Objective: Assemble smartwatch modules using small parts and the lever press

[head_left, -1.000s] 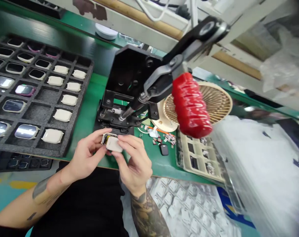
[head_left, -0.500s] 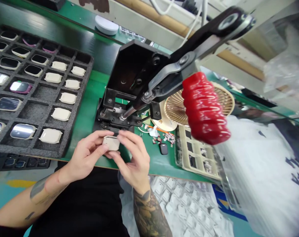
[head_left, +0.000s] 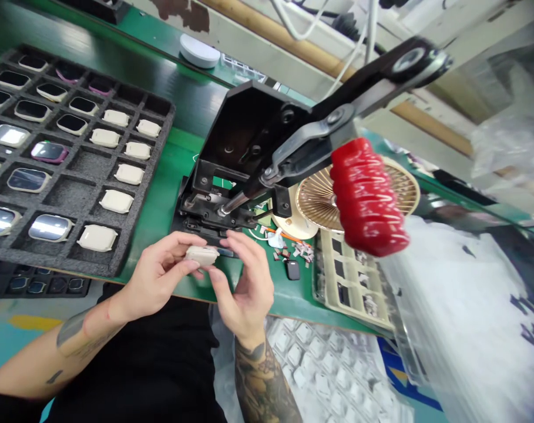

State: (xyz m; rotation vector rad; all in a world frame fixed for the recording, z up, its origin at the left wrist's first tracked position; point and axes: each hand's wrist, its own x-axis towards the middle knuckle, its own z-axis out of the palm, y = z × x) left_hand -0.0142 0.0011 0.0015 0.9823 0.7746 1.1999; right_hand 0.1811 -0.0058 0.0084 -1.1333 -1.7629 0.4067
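A cream watch case (head_left: 202,254) is pinched between the thumb and fingers of my left hand (head_left: 154,276), with its narrow side turned up toward me. Close on its right is my right hand (head_left: 248,285), fingers and thumb spread apart. The right thumb tip is near the lower edge of the case; whether it touches, I cannot tell. Just beyond both hands stands a black lever press (head_left: 244,141) with a red ribbed grip (head_left: 368,197). Its base is partly covered by my fingers.
At left lies a dark foam tray (head_left: 137,226) of watch cases, some with screens. On the right are a small black square piece (head_left: 292,269), loose small parts (head_left: 302,251), a gold fan (head_left: 317,202), a compartment box (head_left: 357,314) and plastic bags (head_left: 464,294).
The watch case has tipped from showing its broad face to nearly edge-on. My right fingers have moved off it a little to the right. The whole view has shifted slightly.
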